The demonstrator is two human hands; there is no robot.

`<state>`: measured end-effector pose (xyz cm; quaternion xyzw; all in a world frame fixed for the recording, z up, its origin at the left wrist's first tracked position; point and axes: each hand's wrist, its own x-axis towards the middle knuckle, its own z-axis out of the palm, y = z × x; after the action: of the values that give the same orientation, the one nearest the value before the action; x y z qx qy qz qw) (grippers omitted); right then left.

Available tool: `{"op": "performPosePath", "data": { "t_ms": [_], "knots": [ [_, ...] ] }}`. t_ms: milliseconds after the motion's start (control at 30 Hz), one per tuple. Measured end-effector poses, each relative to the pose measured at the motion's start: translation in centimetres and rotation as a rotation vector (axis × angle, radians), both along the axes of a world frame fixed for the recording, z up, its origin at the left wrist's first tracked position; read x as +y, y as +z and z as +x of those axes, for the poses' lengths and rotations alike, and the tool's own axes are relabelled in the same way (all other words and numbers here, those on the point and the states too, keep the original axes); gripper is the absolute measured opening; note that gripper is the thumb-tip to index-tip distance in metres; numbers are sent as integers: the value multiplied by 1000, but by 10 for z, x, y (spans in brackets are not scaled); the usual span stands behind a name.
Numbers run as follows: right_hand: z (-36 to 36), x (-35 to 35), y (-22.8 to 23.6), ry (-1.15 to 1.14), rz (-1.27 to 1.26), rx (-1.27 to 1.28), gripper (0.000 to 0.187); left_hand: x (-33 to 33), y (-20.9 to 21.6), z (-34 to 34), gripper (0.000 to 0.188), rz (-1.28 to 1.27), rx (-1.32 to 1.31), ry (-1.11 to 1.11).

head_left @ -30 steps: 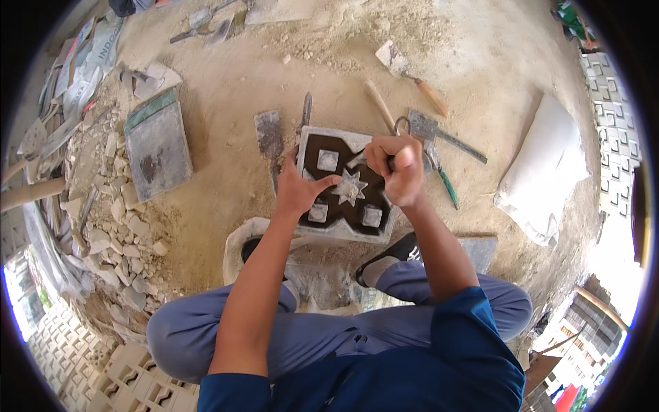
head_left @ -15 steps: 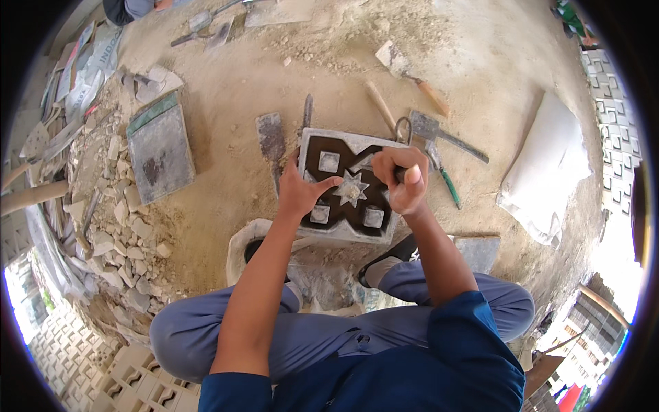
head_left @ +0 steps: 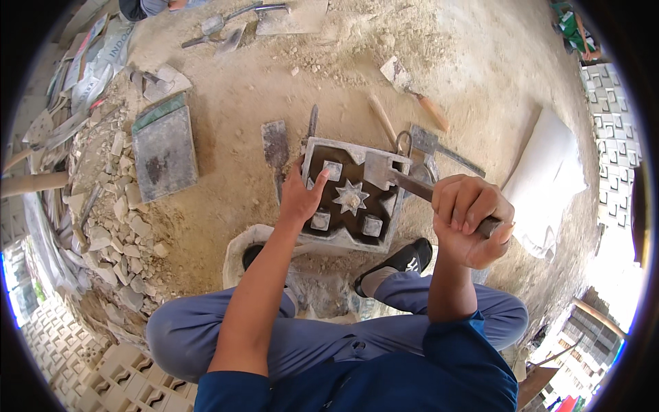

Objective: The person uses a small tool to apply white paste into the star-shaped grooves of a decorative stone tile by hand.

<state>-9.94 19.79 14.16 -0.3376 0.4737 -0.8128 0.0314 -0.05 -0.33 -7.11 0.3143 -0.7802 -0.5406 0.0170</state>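
A square grey block mould point(head_left: 326, 240) sits in front of my feet, slightly turned. Inside its pale rim are a raised star point(head_left: 351, 197) and several small square studs, with dark hollows between them. My left hand point(head_left: 300, 196) grips the mould's left edge, its thumb reaching inward over the top; the fingertips are partly hidden. In my closed right hand point(head_left: 472, 218), to the right of the mould, is the handle of a flat-bladed trowel point(head_left: 377, 171). The trowel's blade lies over the mould's upper right corner.
Around the mould lie a flat metal tool point(head_left: 276, 144), a wooden-handled tool point(head_left: 382, 120), another trowel point(head_left: 429, 112) and a hammer-like tool point(head_left: 425, 139). Rubble point(head_left: 113, 226) and a grey slab point(head_left: 165, 161) are at left. A white sack point(head_left: 549, 178) lies right. Another person point(head_left: 576, 31) shows at far right.
My right hand has moved right and down, away from above the mould, and the trowel's blade now shows. My left hand stays on the mould's left edge.
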Motion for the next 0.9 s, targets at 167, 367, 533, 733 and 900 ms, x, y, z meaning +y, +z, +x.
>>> {"op": "performPosePath", "data": {
  "t_ms": [167,367,533,733,900],
  "knots": [
    [0,-26,14,83,41,89,69,2,1,-1,79,-23,53,-3],
    [-12,-50,6,265,199,61,67,2,-6,0,73,-70,76,0],
    [-29,-60,-35,376,592,42,57,1,-9,2,75,-90,89,2],
    [-26,-58,-48,374,535,-53,55,0,-2,1,73,-67,99,-9],
    [-25,-79,-77,330,611,77,56,3,-1,0,75,-50,93,-15]
  ]
}}
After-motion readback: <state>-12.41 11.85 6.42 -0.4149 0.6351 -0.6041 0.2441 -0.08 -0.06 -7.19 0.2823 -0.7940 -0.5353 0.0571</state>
